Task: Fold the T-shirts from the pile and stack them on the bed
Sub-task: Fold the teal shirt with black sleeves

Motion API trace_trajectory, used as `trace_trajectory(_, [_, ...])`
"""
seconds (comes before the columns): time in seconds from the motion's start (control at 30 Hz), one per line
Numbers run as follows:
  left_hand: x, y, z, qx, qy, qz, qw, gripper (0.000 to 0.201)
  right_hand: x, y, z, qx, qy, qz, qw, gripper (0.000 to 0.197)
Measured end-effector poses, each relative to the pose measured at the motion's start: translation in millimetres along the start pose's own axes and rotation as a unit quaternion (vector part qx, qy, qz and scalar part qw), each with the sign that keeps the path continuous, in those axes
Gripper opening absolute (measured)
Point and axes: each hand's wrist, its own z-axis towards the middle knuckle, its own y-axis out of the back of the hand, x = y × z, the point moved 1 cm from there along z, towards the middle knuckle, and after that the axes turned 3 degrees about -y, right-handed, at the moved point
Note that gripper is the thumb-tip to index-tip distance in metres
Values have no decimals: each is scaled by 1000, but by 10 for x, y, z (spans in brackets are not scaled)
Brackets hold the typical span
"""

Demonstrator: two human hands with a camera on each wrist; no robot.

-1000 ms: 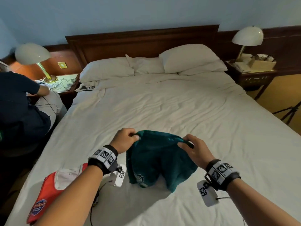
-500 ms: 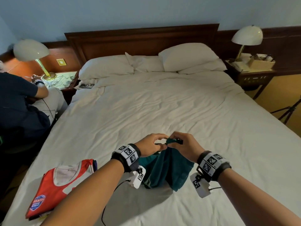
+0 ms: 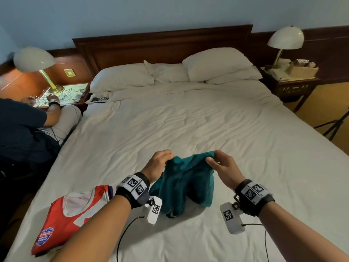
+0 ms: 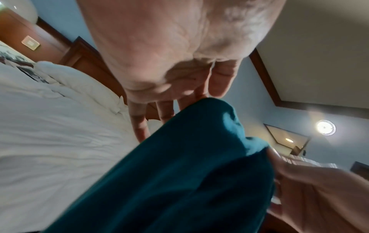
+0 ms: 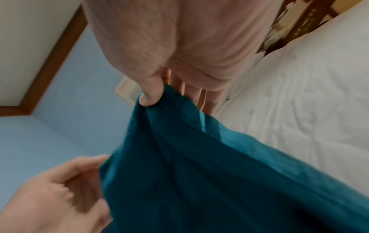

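Our left hand (image 3: 159, 163) and right hand (image 3: 223, 166) pinching a teal T-shirt (image 3: 186, 183) above the rumpled white bed (image 3: 188, 125), red jersey (image 3: 71, 214) beside us, dark wooden headboard (image 3: 162, 48), domed bedside lamps (image 3: 285, 37), pale blue wall (image 3: 132, 16).

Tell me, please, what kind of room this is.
Most likely a hotel bedroom. A wide bed with white linen and several pillows stands against a dark wooden headboard, and a matching domed lamp stands on a nightstand at each side, which looks like hotel furnishing.
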Motion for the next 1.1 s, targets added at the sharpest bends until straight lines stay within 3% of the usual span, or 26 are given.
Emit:
trace_trajectory(0.1, [-61,-264,-21,91,86,-51,991,53,165,-166,41,55,22,-43,997,11])
trace_trajectory(0.2, [-129,-479,4,138,116,-86,980,46,165,-187,58,81,30,-97,991,11])
trace_trajectory(0.33, [-116,-530,122,52,78,-97,991,20,22,-37,11,40,10,-95,995,22])
trace_trajectory(0.4, [-130,-502,170,15,54,-96,994,11,-89,29,-45,52,-12,-94,994,28])
trace_trajectory(0.5, [-193,-394,219,-41,13,-104,994,14,-350,98,-135,94,-53,-150,983,42])
trace_trajectory(0.57, [-217,-235,254,-84,7,-136,987,13,-494,151,-179,83,-63,-148,984,55])
trace_trajectory(0.73, [-128,117,290,-132,32,-126,983,13,-372,223,-101,-32,-2,-135,990,39])
trace_trajectory(0.8, [-5,213,358,-151,58,-10,987,26,-227,166,4,-44,18,-138,989,38])
trace_trajectory(0.87, [28,247,402,-106,71,211,969,32,-44,94,102,-11,30,-153,988,40])
trace_trajectory(0.9, [-10,203,401,-69,60,280,956,31,43,54,144,17,35,-172,984,41])
trace_trajectory(0.93, [-89,136,389,-17,31,297,954,46,130,18,181,47,39,-195,979,41])
trace_trajectory(1.0, [-260,-59,382,102,-25,207,973,83,260,-48,259,101,45,-241,964,39])
trace_trajectory(1.03, [-308,-153,396,159,-31,143,976,87,312,-71,290,123,45,-256,958,34])
trace_trajectory(1.1, [-376,-290,423,220,-9,66,973,72,360,-78,340,145,55,-275,949,23])
